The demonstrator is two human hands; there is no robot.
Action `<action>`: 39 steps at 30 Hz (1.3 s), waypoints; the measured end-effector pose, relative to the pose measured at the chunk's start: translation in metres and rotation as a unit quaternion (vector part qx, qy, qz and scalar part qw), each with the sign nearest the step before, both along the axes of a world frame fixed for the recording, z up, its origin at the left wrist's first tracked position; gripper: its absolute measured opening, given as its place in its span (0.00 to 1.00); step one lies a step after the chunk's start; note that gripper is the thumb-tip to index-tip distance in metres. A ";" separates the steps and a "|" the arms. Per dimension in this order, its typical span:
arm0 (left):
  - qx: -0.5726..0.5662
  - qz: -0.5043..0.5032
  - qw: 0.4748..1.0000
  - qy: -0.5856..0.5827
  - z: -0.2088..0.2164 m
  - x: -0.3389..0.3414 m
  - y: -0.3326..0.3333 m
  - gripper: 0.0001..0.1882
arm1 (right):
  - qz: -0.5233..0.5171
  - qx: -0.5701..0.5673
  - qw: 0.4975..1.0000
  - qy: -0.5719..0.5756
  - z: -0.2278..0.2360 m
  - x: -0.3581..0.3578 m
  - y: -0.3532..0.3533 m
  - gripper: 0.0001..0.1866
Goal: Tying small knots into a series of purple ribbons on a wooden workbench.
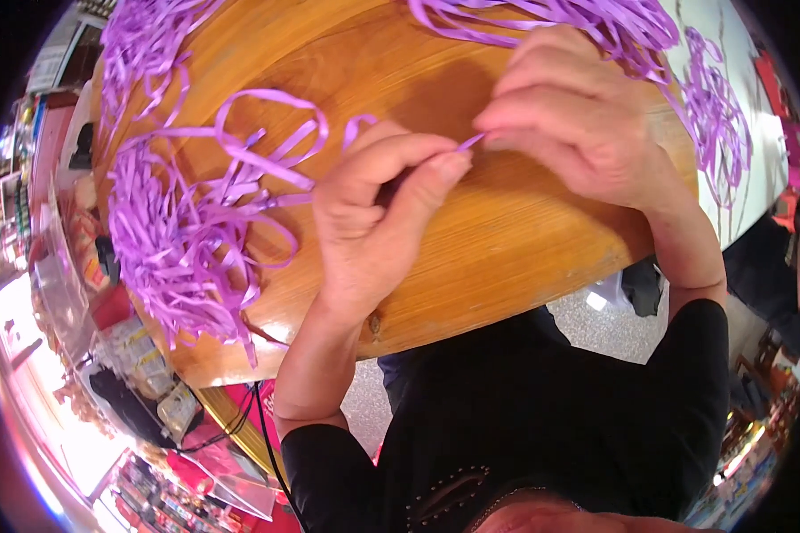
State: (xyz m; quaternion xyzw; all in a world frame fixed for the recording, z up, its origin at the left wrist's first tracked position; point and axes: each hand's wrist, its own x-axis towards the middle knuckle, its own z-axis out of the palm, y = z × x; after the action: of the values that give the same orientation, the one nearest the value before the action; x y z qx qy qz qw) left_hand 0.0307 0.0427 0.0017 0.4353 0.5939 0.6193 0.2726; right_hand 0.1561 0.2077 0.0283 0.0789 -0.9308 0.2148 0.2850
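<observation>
Between my two hands a short stretch of purple ribbon [470,141] shows, above the middle of the wooden table. My left hand [378,200] pinches it between thumb and forefinger. My right hand [573,120] is closed on the other side of the same stretch, its fingertips pressed together; the rest of its fingers are curled. A loop of ribbon rises behind my left hand. To the left of that hand lies a loose heap of purple ribbon [164,240], with some loops reaching toward my wrist.
Another bundle of purple ribbon [147,44] lies at the far left of the wooden table [507,266]. A further bundle [587,22] is at the far edge, behind my right hand. More ribbon [716,124] rests on a white surface [756,191] at the right. A black cable [267,426] hangs below the table's left edge.
</observation>
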 end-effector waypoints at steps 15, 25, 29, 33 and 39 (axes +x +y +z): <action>-0.073 0.147 0.986 0.010 0.045 -0.039 -0.033 0.05 | -0.062 -0.574 0.783 0.233 0.004 0.045 0.106 0.07; -0.088 0.155 0.984 -0.013 0.043 -0.040 -0.076 0.08 | -0.133 -0.557 0.759 0.310 0.005 0.027 0.090 0.10; -0.079 0.159 0.984 -0.017 0.040 -0.039 -0.079 0.08 | -0.167 -0.567 0.740 0.321 0.012 0.032 0.088 0.11; -0.042 0.135 0.990 -0.011 0.039 -0.033 -0.082 0.08 | -0.298 -0.157 0.922 0.190 0.028 0.013 0.036 0.16; -0.082 0.062 0.993 0.058 0.043 -0.018 -0.080 0.05 | -0.002 0.056 0.997 0.060 0.041 -0.016 -0.060 0.27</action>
State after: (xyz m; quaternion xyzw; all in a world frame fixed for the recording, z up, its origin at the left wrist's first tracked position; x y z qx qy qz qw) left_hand 0.0126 -0.0372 0.0442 0.4090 0.6833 0.5576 0.2342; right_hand 0.1404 0.1481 0.0689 0.1055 -0.9228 0.1569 0.3358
